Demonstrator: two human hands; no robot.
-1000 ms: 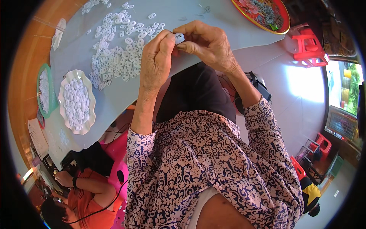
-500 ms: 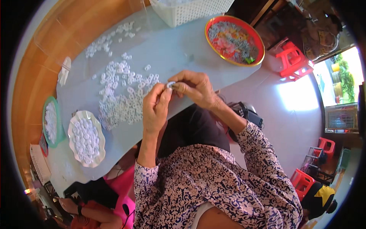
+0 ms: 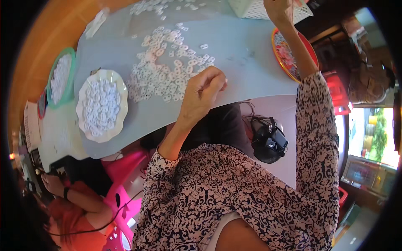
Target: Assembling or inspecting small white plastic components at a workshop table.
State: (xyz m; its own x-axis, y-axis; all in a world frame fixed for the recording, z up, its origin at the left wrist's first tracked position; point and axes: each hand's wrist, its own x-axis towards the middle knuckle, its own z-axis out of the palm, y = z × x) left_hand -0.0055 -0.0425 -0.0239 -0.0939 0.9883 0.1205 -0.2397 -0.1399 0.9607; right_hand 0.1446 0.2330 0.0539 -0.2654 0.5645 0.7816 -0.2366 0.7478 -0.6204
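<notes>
My left hand (image 3: 204,90) is closed above the near edge of the table, fingers curled under. A tiny pale spot shows at its fingertips, too small to name. Beside it spreads a loose heap of small white plastic pieces with holes (image 3: 157,75). My right hand (image 3: 279,10) reaches far out to the top right, at the white perforated basket (image 3: 248,10). Its fingers are cut off by the picture's upper edge, so their grip is hidden. Under that forearm lies a red round tray (image 3: 310,54) with a gold rim, partly covered by the arm.
A scalloped white dish (image 3: 122,85) full of white pieces stands on the table's left, with a green basket (image 3: 72,79) of white bits beyond it. A crumpled tissue (image 3: 96,23) lies farther back. Another person (image 3: 86,209) sits at lower left. A black bag (image 3: 268,140) is below the table.
My hands were together, pinching a small white piece. They have parted: my right hand has moved to the far right, at the basket, while my left stays near the heap. The view has shifted.
</notes>
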